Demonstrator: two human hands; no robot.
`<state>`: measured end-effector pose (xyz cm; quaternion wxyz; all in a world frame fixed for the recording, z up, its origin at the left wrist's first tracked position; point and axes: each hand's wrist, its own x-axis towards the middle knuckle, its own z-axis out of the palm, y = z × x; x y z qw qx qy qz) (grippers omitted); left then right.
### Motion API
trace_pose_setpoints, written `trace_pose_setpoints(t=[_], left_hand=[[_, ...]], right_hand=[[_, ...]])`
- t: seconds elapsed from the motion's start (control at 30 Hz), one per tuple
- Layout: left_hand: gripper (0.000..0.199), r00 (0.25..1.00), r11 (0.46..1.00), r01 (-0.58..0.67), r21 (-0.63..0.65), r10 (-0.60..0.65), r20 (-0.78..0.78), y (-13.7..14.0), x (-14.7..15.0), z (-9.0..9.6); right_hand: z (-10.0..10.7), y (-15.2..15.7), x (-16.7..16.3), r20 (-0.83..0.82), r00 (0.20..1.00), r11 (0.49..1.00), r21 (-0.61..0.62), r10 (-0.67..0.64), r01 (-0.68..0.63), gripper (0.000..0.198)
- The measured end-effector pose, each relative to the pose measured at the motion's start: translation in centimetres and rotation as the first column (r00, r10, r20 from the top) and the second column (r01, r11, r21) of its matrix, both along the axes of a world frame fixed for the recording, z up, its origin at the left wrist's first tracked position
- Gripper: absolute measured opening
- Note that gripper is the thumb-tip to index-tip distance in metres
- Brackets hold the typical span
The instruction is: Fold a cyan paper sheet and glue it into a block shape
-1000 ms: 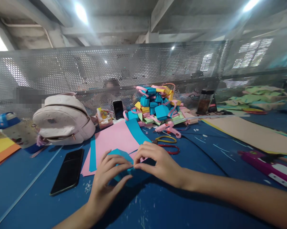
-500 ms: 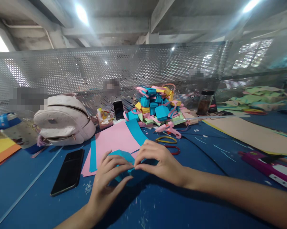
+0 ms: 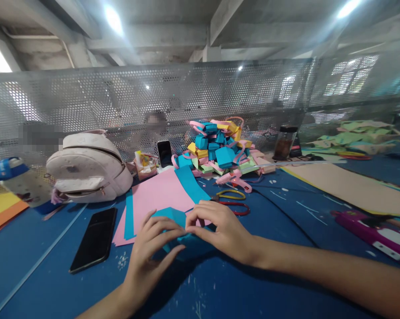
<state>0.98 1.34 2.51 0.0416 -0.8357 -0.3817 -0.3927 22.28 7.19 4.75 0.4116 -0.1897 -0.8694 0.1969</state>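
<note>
A folded piece of blue paper is between my two hands, low over the table. My left hand grips it from the left, fingers over its top and thumb below. On its right, my right hand has thumb and index finger pinched together at the paper's edge. My fingers hide part of the fold. Behind it lie pink paper sheets with blue strips on them. Scissors with one yellow and one red handle lie just beyond my right hand.
A pink glue gun lies before a pile of folded paper boxes. Leftward are a black phone, a white backpack and a bottle. A purple power strip and tan sheets lie rightward.
My right hand has shifted slightly down and right, its pinch staying at the paper's edge. More of the scissors shows behind it. My left hand has hardly moved.
</note>
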Motion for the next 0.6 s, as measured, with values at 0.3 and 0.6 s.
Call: trace_pose_setpoints(t=[0.3,0.6], left_hand=[[0.025,1.000,1.000,0.021,0.012,-0.021,0.008,0.23,0.00,-0.36],[0.022,0.999,0.999,0.031,0.033,-0.032,0.005,0.27,0.19,-0.30]], right_hand=[[-0.03,-0.28,-0.19,-0.037,0.999,0.997,0.073,0.011,-0.009,0.009],[0.07,-0.29,-0.42,-0.065,0.998,0.990,0.140,0.022,-0.012,0.005]])
